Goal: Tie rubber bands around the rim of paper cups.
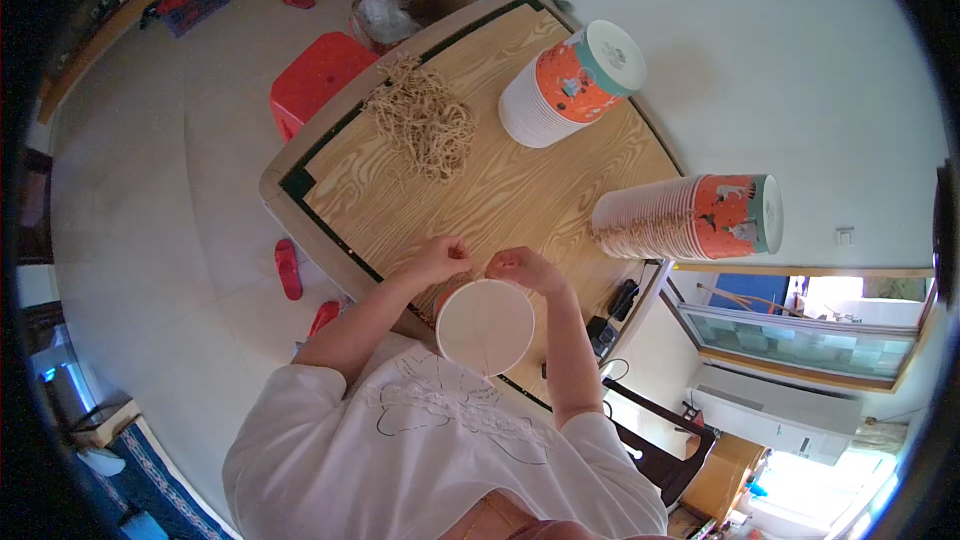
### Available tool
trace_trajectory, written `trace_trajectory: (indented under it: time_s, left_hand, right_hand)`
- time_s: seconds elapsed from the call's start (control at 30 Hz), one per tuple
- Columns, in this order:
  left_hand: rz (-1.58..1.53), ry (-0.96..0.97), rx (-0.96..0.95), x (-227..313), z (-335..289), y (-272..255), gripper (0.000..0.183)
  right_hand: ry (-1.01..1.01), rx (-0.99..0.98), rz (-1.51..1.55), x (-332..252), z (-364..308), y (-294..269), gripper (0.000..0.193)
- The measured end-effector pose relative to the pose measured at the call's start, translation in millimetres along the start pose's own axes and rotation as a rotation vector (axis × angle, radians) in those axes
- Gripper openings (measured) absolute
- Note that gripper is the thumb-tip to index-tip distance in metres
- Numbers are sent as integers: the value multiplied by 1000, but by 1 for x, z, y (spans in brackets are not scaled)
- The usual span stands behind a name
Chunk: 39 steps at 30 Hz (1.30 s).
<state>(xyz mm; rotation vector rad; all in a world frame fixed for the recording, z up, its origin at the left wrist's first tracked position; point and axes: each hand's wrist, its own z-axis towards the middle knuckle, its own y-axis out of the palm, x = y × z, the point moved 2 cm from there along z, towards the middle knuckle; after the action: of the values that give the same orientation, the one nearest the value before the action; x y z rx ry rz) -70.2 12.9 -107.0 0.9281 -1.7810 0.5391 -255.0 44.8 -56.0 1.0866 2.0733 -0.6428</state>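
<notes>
Printed paper tubs and twine: one tub at the hands, two stacks standing by

Item, one round white tub [486, 328], orange on the side, at the near edge of the desk [370, 195], against the person's front; whether its mouth or its base faces up, I cannot tell from here; item, the left hand [445, 259], fingers bent and tips drawn together just beyond the rim; item, the right hand [522, 268], fingers curled at the rim; whether either grasps a strand, I cannot tell; item, one loose heap of tan twine [420, 122], plentiful, at the far left; item, one right-hand stack [690, 216], tan strands along its near side, which I would judge the done portion; item, one far stack [560, 85], no strands on the side I see, which I would judge left to do; the tub in hand I reckon part-way.

Markings: orange and green bands with small animal figures on both stacks' end tubs; a grey mark on the far stack's base, too small to read; a line drawing on the white shirt [450, 400]; no legible brand or label elsewhere.
</notes>
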Motion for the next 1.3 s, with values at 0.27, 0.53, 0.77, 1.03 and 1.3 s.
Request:
trace_trajectory:
  time_s: [0.27,0.53,0.77,1.03,1.3]
  left_hand:
    - [-284,-135,-76,10,-8,-3,12]
    - [-700,-279,-57,29,-13,7,11]
    - [-569,-193,-58,2,-7,2,16]
    - [-32,15,-32,29,-14,15,22]
    - [-5,75,-77,20,-4,20,14]
  right_hand:
    - [-173,450,-65,-18,-22,0,11]
    - [-281,414,141,-43,-34,62,20]
    - [-256,461,272,-27,-42,31,15]
    - [-268,525,99,6,-33,14,13]
    - [-212,515,36,-2,-27,16,15]
